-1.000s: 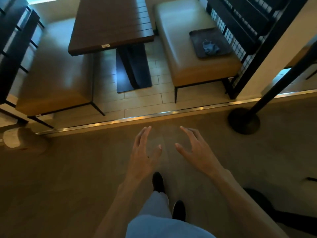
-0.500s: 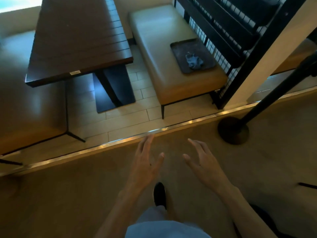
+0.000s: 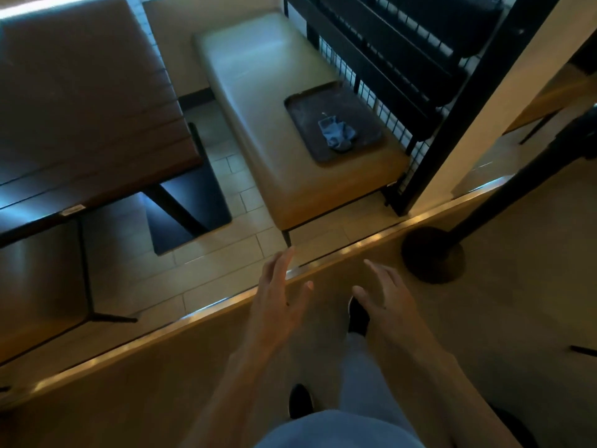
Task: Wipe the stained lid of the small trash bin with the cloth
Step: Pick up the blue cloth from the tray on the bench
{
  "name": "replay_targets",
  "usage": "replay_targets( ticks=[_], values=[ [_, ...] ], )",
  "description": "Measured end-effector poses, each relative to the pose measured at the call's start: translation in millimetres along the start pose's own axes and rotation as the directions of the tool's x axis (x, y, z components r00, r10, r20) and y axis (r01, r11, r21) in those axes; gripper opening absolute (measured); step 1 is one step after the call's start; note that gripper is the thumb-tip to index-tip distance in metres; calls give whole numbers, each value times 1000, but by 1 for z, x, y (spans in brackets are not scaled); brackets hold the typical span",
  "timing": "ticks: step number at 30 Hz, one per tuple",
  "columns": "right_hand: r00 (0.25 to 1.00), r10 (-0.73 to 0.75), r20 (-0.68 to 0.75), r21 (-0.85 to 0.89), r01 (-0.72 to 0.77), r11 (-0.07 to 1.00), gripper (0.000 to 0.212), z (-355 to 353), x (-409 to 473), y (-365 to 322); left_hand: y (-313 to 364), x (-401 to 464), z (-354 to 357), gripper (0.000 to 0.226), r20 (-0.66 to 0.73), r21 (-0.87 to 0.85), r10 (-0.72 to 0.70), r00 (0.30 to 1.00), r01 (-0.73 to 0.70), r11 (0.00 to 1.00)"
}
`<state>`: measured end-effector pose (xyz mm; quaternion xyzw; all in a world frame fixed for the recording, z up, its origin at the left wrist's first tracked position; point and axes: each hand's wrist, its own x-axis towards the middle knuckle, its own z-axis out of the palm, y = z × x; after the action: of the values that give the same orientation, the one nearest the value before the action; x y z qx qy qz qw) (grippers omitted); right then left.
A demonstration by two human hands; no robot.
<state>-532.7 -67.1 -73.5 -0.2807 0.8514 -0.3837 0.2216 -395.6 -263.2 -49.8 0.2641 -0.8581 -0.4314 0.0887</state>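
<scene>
A crumpled blue-grey cloth (image 3: 337, 134) lies on a dark flat rectangular piece with a raised rim (image 3: 303, 111), which sits on the near end of a tan padded bench (image 3: 258, 92). Whether that dark piece is the bin lid I cannot tell; no trash bin is in view. My left hand (image 3: 279, 294) and my right hand (image 3: 384, 294) are held out low in front of me, fingers spread and holding nothing, well short of the bench. My dark shoes show below them.
A dark wooden table (image 3: 80, 108) on a black pedestal stands left of the bench, with another bench (image 3: 38, 279) at far left. A metal floor strip (image 3: 206, 310) crosses ahead. A black post with a round base (image 3: 433, 253) stands at right, black racks behind the bench.
I have stepped forward and turned; the bench with the cloth is closer and more central. Both hands stay spread in front of me.
</scene>
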Motion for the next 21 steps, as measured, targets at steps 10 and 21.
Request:
replay_targets(
  ticks=[10,21],
  values=[
    [1000,-21,18,-49,22,999,61,-106,188,31,48,171,54,69,-64,43,-64,996,67,997],
    [997,-24,80,-72,30,997,56,-154,368,28,79,351,70,64,-80,66,-112,991,117,991]
  ],
)
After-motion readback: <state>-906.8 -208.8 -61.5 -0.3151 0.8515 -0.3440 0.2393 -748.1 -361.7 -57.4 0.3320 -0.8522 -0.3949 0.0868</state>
